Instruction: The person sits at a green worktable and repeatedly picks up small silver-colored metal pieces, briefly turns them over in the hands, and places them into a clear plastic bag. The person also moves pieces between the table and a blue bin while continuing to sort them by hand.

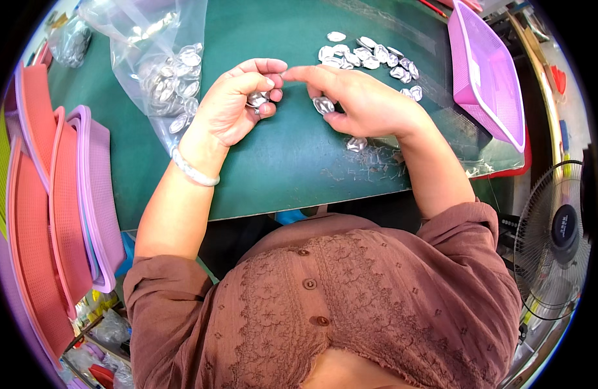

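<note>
Over the green table my left hand (229,104) is curled, with a shiny silver oval piece (257,100) held in its fingers. My right hand (373,100) has a similar silver piece (323,105) between thumb and fingers, and its index finger reaches across to the left fingertips. Whether something tiny is pinched where the fingertips meet, I cannot tell. A loose silver piece (356,144) lies on the table below my right wrist. Beyond that hand is a scattered group of silver pieces (371,63). Left of my left hand, a transparent plastic bag (135,48) contains several more.
A pink-purple plastic basket (471,61) sits tilted at the table's right side. Stacked red and purple baskets (101,188) stand along the left edge. A fan (565,227) is at the far right. The green tabletop (273,175) has a worn patch near its front edge.
</note>
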A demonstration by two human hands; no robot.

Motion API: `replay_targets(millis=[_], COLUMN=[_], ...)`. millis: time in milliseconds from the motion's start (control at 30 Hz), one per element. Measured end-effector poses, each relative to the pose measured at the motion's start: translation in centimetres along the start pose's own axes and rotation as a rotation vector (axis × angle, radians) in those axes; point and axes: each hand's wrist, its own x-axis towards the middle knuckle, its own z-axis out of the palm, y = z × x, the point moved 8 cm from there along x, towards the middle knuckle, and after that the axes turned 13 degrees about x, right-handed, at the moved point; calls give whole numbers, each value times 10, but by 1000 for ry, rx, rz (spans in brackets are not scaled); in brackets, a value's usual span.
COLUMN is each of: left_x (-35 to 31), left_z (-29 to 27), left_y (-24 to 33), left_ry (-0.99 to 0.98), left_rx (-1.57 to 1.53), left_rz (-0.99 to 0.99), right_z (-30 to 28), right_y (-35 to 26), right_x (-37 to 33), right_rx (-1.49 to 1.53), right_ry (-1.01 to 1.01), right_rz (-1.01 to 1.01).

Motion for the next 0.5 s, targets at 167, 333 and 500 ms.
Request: replay_targets(millis=[167,333,500], left_x=[-1,-6,-5], left_z=[5,14,13], left_y=[-1,-3,-3], left_ry=[36,42,59], left_rx=[114,311,313], left_rz=[-34,-77,-59], right_z=[-8,-4,0], right_y=[8,15,26], right_x=[1,3,2], right_rx=[235,530,787], right_ry=[106,165,239], right_rz=[92,116,171])
